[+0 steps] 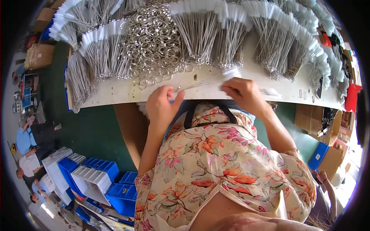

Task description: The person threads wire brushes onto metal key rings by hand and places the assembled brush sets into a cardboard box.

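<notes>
My left hand is at the table's near edge, thumb and forefinger curled close around the looped ends of a few thin wire brushes. Their wires slant up and right to white bristle heads. To the right, my right hand has its fingers bent together and partly smeared by motion. Past its wrist, a blurred white bristle head sticks out, seemingly from a brush in that hand; its wire is hidden. Beyond my left hand lies a heap of silver split rings.
Bundles of wire brushes line the white table on both sides of the ring heap. Blue and white crates stand at lower left. Cardboard boxes and a red bag are on the right. Other people are at far left.
</notes>
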Motion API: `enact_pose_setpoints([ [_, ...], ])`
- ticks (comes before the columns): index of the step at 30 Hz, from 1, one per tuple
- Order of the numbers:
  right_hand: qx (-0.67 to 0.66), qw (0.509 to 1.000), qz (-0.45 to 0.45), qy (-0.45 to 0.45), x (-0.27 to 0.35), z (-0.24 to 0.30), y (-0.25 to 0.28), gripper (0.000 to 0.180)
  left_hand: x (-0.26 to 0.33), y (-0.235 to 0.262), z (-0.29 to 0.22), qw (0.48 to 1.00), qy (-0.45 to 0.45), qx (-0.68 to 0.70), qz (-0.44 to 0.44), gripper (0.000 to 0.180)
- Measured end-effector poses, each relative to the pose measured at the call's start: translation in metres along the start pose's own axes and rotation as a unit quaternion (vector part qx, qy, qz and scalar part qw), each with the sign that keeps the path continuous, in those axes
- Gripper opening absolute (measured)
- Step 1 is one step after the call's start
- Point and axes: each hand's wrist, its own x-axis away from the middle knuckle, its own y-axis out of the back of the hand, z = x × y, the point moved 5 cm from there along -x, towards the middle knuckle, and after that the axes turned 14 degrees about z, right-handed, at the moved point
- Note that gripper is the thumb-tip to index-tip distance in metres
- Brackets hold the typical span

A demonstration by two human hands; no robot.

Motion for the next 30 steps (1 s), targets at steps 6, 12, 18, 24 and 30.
enact_pose_setpoints([
  [6, 0.069, 0.992, 0.035, 0.096, -0.036, 0.037, -0.039, 0.006, -0.013, -0.007, -0.015, 0.987, -0.048, 0.143, 0.058, 0.011],
  [12, -0.125, 0.978, 0.053, 0.156, -0.046, 0.062, -0.023, 0.008, -0.017, 0.048, -0.050, 0.922, -0.157, 0.339, 0.097, 0.009],
  [18, -0.353, 0.918, 0.175, 0.039, -0.045, 0.066, -0.015, 0.016, -0.021, 0.076, -0.072, 0.907, -0.245, 0.309, 0.149, 0.020],
  [24, -0.442, 0.873, 0.207, 0.009, -0.045, 0.064, -0.025, 0.018, -0.021, 0.072, -0.071, 0.906, -0.280, 0.290, 0.128, 0.022],
  [30, -0.446, 0.860, 0.248, 0.016, -0.045, 0.067, -0.029, 0.020, -0.014, 0.080, -0.076, 0.916, -0.280, 0.259, 0.122, 0.025],
])
